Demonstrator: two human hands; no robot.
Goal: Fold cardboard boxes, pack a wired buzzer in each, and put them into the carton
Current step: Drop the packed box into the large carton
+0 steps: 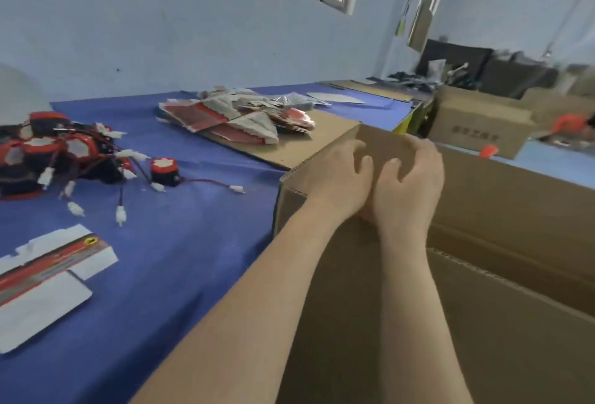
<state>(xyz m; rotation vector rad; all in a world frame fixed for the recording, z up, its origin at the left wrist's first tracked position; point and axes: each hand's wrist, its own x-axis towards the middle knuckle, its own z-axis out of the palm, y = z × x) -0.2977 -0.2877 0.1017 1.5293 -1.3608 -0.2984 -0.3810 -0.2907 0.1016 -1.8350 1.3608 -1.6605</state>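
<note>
Resting on carton flap (pixel 384 141): left hand (pixel 341 178), right hand (pixel 410 179)

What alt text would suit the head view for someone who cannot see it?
The left hand and right hand meet, fingers curled, over an open carton. Beside it on a blue table lie red wired buzzers and flat box blanks.

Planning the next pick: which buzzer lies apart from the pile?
The single buzzer just right of the pile, its wire trailing toward the carton; the rest lie tangled together.
</note>
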